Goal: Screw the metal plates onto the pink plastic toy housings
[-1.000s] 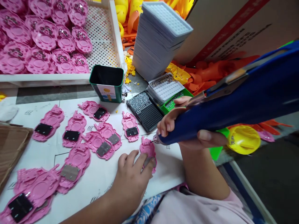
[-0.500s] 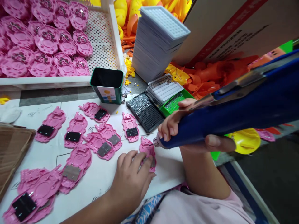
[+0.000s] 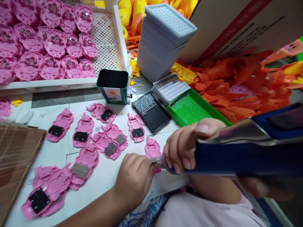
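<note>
My right hand (image 3: 182,148) is wrapped round a blue electric screwdriver (image 3: 227,157), held almost level with its tip pointing left. The tip is over the lower part of a pink plastic casing half (image 3: 152,147) on the white work surface. Beside the tip, my left hand (image 3: 134,175) has its fingers curled together, their ends meeting the bit at the casing. What they pinch, if anything, is hidden. More pink casing halves lie to the left, some with a black plate (image 3: 80,136), others with a grey metal plate (image 3: 80,170).
Behind the casings stand a dark green tin (image 3: 113,88), a black perforated tray (image 3: 151,112) of screws and a green tray (image 3: 194,108). A tall stack of white trays (image 3: 163,41) rises behind. A white crate (image 3: 111,37) holds pink parts; a cardboard box (image 3: 21,154) sits at left.
The screwdriver has come down and nearer, its tip shifting from the casing's top to its lower part. My left fingers have gone from spread over the casing to curled at the tip.
</note>
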A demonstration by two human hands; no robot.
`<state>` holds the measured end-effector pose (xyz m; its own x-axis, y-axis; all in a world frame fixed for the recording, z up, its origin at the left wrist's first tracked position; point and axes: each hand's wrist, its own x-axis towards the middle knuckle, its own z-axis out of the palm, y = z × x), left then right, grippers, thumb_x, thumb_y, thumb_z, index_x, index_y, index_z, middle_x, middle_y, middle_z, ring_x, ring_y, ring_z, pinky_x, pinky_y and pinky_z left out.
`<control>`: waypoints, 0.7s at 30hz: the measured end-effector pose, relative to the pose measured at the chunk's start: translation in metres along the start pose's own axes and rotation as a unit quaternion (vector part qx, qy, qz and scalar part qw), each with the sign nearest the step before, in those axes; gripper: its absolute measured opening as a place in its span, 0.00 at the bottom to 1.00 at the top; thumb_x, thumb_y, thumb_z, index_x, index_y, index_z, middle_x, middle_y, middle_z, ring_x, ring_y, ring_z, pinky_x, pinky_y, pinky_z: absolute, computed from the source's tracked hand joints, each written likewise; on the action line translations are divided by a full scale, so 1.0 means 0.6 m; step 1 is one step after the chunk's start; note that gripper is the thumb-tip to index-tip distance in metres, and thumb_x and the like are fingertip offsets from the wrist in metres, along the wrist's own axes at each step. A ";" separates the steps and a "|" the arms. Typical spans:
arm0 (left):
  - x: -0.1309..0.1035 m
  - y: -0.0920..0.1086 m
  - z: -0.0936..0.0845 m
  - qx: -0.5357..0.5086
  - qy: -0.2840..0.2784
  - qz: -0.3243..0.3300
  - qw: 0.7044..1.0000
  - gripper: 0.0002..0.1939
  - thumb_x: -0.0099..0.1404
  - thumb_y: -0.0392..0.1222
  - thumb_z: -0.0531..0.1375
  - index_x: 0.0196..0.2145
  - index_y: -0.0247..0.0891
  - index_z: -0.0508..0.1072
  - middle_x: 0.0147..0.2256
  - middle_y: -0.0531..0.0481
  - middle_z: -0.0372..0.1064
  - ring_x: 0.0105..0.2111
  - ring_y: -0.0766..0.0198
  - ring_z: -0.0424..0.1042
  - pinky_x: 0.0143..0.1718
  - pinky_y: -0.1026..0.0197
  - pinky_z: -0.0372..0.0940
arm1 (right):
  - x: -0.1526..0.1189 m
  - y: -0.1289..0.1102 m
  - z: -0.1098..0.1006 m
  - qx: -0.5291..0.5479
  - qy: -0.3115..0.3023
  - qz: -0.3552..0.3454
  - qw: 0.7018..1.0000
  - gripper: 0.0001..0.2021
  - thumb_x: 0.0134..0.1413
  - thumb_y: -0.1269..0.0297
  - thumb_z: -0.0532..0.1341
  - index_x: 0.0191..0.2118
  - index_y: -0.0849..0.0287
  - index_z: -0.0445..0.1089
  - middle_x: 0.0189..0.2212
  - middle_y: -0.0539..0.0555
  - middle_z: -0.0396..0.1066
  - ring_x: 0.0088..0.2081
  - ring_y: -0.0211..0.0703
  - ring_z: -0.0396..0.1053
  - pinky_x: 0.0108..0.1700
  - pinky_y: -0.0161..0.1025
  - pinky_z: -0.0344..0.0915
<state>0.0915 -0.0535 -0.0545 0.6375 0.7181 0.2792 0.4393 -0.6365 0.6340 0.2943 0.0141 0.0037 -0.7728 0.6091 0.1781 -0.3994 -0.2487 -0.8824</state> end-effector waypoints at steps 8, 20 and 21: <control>0.002 -0.001 -0.002 0.005 -0.002 0.001 1.000 0.09 0.65 0.30 0.51 0.29 0.35 0.68 0.26 0.48 0.67 0.27 0.61 0.63 0.31 0.57 0.58 | -0.003 0.013 0.003 0.013 0.003 0.003 1.000 0.23 0.59 0.48 0.50 0.25 0.59 0.71 0.20 0.53 0.71 0.28 0.40 0.73 0.36 0.40 0.72; -0.002 0.003 0.004 0.033 0.019 -0.010 0.999 0.05 0.67 0.37 0.53 0.35 0.35 0.68 0.29 0.47 0.66 0.30 0.59 0.63 0.31 0.56 0.61 | -0.012 0.018 0.018 -0.144 0.192 -0.221 0.945 0.20 0.53 0.54 0.59 0.51 0.52 0.65 0.26 0.49 0.71 0.25 0.43 0.72 0.27 0.42 0.71; -0.003 0.004 0.006 0.039 0.005 0.000 0.999 0.05 0.66 0.37 0.54 0.36 0.35 0.68 0.30 0.46 0.67 0.31 0.59 0.63 0.31 0.56 0.62 | -0.015 0.025 0.025 -0.157 0.256 -0.244 0.922 0.23 0.49 0.53 0.62 0.52 0.51 0.64 0.26 0.49 0.70 0.24 0.43 0.70 0.26 0.42 0.69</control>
<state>0.0936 -0.0570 -0.0559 0.6317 0.7203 0.2866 0.4872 -0.6565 0.5759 0.2878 -0.0062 -0.0044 -0.1726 0.8865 0.4294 -0.4140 0.3302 -0.8483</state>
